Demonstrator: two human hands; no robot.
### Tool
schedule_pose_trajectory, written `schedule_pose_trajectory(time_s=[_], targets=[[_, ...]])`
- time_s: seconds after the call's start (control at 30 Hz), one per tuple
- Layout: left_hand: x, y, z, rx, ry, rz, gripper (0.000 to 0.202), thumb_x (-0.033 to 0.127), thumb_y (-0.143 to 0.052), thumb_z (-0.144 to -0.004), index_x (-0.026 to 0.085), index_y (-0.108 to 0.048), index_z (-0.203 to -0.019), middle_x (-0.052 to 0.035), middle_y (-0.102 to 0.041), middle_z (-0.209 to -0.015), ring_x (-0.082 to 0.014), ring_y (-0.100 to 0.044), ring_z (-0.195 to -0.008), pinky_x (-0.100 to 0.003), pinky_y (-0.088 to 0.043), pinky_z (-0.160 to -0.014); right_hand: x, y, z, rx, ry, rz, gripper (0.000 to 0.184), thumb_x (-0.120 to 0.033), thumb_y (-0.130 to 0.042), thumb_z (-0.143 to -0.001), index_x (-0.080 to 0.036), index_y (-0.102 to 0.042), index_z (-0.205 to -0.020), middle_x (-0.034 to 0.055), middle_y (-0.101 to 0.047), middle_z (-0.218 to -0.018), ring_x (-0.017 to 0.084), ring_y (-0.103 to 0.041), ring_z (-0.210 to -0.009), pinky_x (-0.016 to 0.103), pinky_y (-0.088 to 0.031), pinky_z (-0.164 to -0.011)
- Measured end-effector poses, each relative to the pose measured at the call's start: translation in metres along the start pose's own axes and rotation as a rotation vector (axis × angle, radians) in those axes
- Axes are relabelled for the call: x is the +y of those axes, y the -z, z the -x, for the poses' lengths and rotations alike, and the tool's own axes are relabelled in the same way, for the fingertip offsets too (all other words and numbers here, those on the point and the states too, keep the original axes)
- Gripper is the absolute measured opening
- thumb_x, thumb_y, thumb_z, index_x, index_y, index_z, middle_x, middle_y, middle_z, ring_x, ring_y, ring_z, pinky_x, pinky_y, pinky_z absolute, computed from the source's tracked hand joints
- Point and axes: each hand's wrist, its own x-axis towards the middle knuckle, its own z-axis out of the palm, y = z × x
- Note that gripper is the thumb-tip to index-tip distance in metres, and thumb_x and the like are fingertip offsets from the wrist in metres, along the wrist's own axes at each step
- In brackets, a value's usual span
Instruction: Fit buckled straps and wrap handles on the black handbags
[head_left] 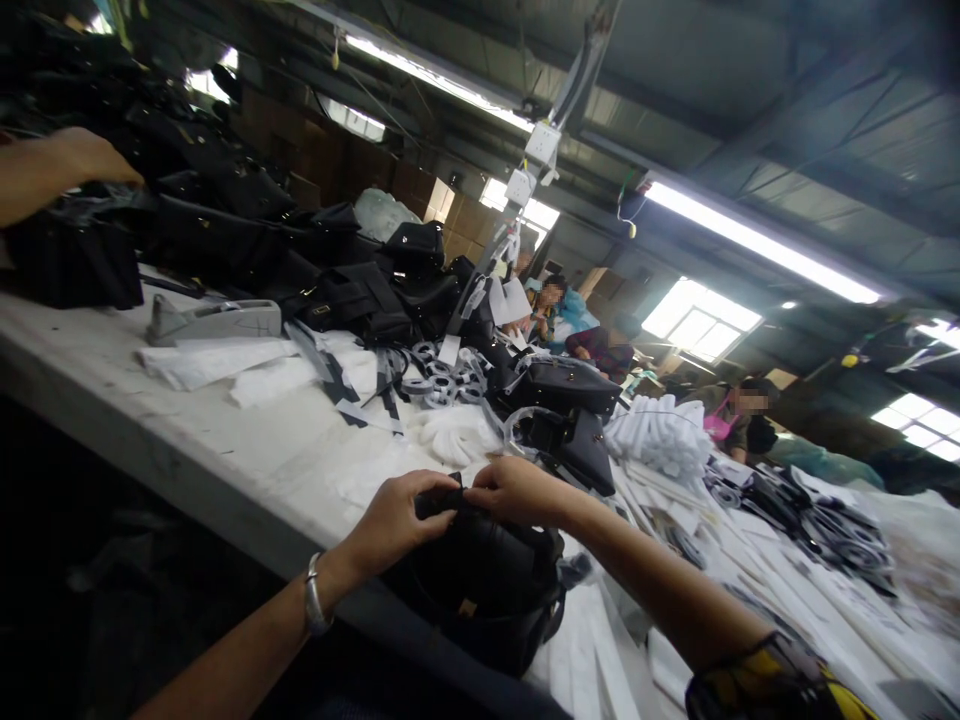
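Note:
A black handbag (484, 585) stands at the near edge of the white worktable (247, 450), right in front of me. My left hand (394, 520), with a silver bracelet on its wrist, is closed on the top edge of the bag. My right hand (514, 490) pinches the same top edge from the other side, so the fingertips of both hands almost meet. The bag's lower part hangs over the table's front edge.
Piles of black bags (225, 220) fill the far left of the table, where another person's hand (75, 160) reaches in. A grey tape dispenser (214, 320), white paper strips (660, 435), tape rolls (442, 380) and more bags (570, 385) lie around. Other people sit at the back.

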Motion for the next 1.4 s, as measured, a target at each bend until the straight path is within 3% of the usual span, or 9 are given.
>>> schedule_pose_trajectory(time_s=[0.27,0.5,0.63,0.77,0.9,1.0,1.1,1.27,1.4], targets=[[0.005,-0.001,0.007,0.043,0.023,0.038,0.027,0.020,-0.072,-0.074,0.024,-0.073,-0.101,-0.0005,-0.076,-0.099,-0.0200,-0.070,-0.094,-0.028,-0.052,-0.086,-0.002,0.003,-0.015,-0.098,-0.019,-0.105,0.028,-0.037,-0.058,-0.083,-0.016,-0.072,-0.071,-0.0052,-0.050,-0.048,0.008,-0.043,-0.047,0.021,-0.029,-0.046],[-0.005,-0.012,0.003,0.096,0.069,0.193,0.028,0.021,-0.070,-0.077,0.021,-0.072,-0.105,-0.0042,-0.076,-0.102,-0.0224,-0.070,-0.096,-0.033,-0.054,-0.089,-0.014,-0.014,-0.012,0.098,0.024,0.121,0.031,-0.036,-0.053,-0.090,-0.017,-0.074,-0.077,0.0036,-0.068,-0.067,0.015,-0.056,-0.063,0.026,-0.031,-0.057],[-0.007,-0.006,-0.001,0.088,0.101,0.265,0.039,0.024,-0.075,-0.074,0.021,-0.068,-0.113,-0.0059,-0.074,-0.107,-0.0243,-0.069,-0.101,-0.036,-0.054,-0.093,-0.007,-0.004,0.004,0.139,0.049,0.127,0.024,-0.037,-0.058,-0.089,-0.021,-0.069,-0.104,0.0042,-0.072,-0.080,0.019,-0.063,-0.076,0.026,-0.036,-0.066],[-0.006,-0.005,-0.002,0.054,0.131,0.328,0.043,0.022,-0.076,-0.071,0.019,-0.067,-0.113,-0.0071,-0.074,-0.106,-0.0250,-0.069,-0.101,-0.038,-0.054,-0.093,-0.004,0.000,0.006,0.096,0.151,-0.006,0.042,-0.020,-0.055,-0.088,-0.023,-0.052,-0.130,-0.0031,-0.068,-0.068,0.016,-0.063,-0.070,0.024,-0.039,-0.068],[-0.009,-0.006,-0.001,0.097,0.165,0.352,0.039,0.025,-0.079,-0.071,0.018,-0.068,-0.108,-0.0081,-0.074,-0.108,-0.0262,-0.068,-0.104,-0.040,-0.052,-0.097,-0.012,-0.008,-0.005,0.129,0.167,0.078,0.040,-0.023,-0.056,-0.090,-0.025,-0.054,-0.130,0.0023,-0.074,-0.087,0.020,-0.066,-0.083,0.026,-0.040,-0.072],[-0.012,0.001,0.000,0.085,0.205,0.488,0.045,0.031,-0.077,-0.076,0.017,-0.064,-0.116,-0.0078,-0.075,-0.103,-0.0249,-0.070,-0.101,-0.040,-0.052,-0.096,-0.016,-0.011,-0.005,0.177,0.151,0.234,0.042,-0.042,-0.060,-0.090,-0.027,-0.056,-0.129,0.0062,-0.073,-0.101,0.024,-0.067,-0.092,0.030,-0.041,-0.074],[-0.013,0.008,-0.003,0.052,0.242,0.588,0.053,0.033,-0.078,-0.074,0.016,-0.060,-0.121,-0.0067,-0.075,-0.096,-0.0231,-0.071,-0.094,-0.039,-0.054,-0.091,-0.022,-0.011,0.000,0.183,0.238,0.380,0.050,-0.056,-0.069,-0.080,-0.024,-0.064,-0.118,0.0095,-0.072,-0.106,0.029,-0.065,-0.097,0.035,-0.042,-0.080],[-0.009,0.012,-0.005,0.103,0.282,0.563,0.057,0.036,-0.079,-0.072,0.016,-0.061,-0.122,-0.0057,-0.073,-0.094,-0.0216,-0.070,-0.090,-0.037,-0.056,-0.087,-0.030,-0.013,0.000,0.188,0.247,0.486,0.020,-0.033,-0.070,-0.083,-0.018,-0.071,-0.097,0.0092,-0.075,-0.093,0.025,-0.067,-0.090,0.037,-0.039,-0.089],[-0.027,0.037,0.011,0.218,0.321,0.411,0.055,0.040,-0.081,-0.069,0.017,-0.064,-0.117,-0.0033,-0.071,-0.088,-0.0211,-0.070,-0.088,-0.037,-0.055,-0.090,-0.025,-0.007,-0.003,0.207,0.229,0.481,0.015,-0.031,-0.070,-0.081,-0.021,-0.074,-0.092,0.0073,-0.076,-0.086,0.024,-0.068,-0.088,0.042,-0.032,-0.103]])
